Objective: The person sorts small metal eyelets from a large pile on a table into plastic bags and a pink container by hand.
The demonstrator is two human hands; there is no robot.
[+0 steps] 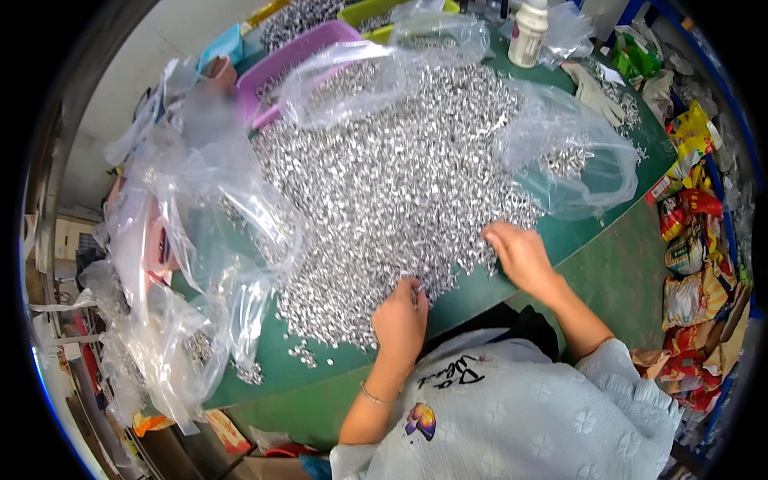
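Observation:
A broad pile of small shiny silver metal parts [384, 176] covers the middle of the green table [472, 298]. At the pile's near edge my left hand [400, 322] is closed, thumb and fingers drawn together. A silver glint shows at its fingertips, too small to make out. Farther right, my right hand [518, 254] is bent over the pile's right edge with its fingertips close together on the parts. Whatever its fingers may hold is hidden. A few loose parts [302, 354] lie apart from the pile, left of my left hand.
Clear plastic bags [572, 152] lie to the right of the pile, with more bags [216, 192] heaped at the left. Behind stand a purple bin [320, 40], a yellow-green bin [368, 11] and a white bottle [528, 36]. A glove [594, 92] rests at the far right. Colourful packages [692, 280] line the right side.

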